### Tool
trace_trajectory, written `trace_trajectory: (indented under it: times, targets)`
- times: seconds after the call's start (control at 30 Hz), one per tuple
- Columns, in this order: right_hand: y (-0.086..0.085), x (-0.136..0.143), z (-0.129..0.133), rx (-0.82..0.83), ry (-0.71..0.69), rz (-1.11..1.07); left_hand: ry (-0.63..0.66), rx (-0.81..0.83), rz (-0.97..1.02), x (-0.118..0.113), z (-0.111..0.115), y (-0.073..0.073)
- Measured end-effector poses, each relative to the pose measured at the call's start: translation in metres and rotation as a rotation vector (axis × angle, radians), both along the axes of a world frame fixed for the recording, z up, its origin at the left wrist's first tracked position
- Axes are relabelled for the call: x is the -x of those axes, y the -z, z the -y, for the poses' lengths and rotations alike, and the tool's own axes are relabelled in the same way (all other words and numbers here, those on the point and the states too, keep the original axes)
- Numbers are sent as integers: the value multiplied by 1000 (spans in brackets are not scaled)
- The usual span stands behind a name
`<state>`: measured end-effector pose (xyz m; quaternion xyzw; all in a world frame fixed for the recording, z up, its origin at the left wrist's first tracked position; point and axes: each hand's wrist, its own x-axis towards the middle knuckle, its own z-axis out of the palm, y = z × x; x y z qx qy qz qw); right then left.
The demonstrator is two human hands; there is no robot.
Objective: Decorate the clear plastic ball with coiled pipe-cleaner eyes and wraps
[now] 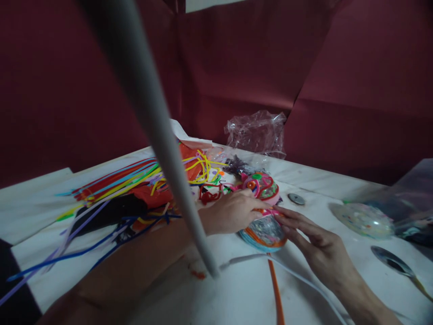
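A craft figure of two rounded clear parts trimmed with pipe cleaners lies on the white table. Its upper part (269, 187) is pink with buttons; the lower part (265, 231) has orange and blue windings round its rim. My left hand (230, 211) reaches over from the left, fingers closed on the pink band where the parts meet. From the right, my right hand (314, 243) grips the same join with its fingertips, thumb and lower fingers along the lower part's edge. What lies under the fingertips is hidden. An orange pipe cleaner (275, 289) extends below the figure.
A blurred grey pole (158, 122) crosses the view. Colourful pipe cleaners (118, 178) spread at left beside black felt (108, 212). Crumpled clear plastic (255, 133) stands behind. At right are a grey disc (296, 198), a clear dome (363, 220) and a tape roll (392, 260).
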<state>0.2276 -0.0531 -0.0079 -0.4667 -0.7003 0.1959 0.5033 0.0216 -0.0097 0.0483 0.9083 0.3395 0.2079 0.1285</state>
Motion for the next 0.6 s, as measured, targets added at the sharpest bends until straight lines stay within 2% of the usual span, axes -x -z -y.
trace_trajectory:
  times: [0.1, 0.27, 0.4, 0.6]
  targets:
    - [2, -1, 1, -6, -4, 18, 55, -7, 15, 0, 0, 2]
    - [-1, 1, 5, -75, 30, 129, -40, 37, 100, -1, -2, 8]
    - [-6, 3, 9, -103, 36, 332, -73, 64, 91, -1, -2, 8]
    - [-6, 6, 10, -336, 78, 632, -65, 16, 95, -2, -1, 10]
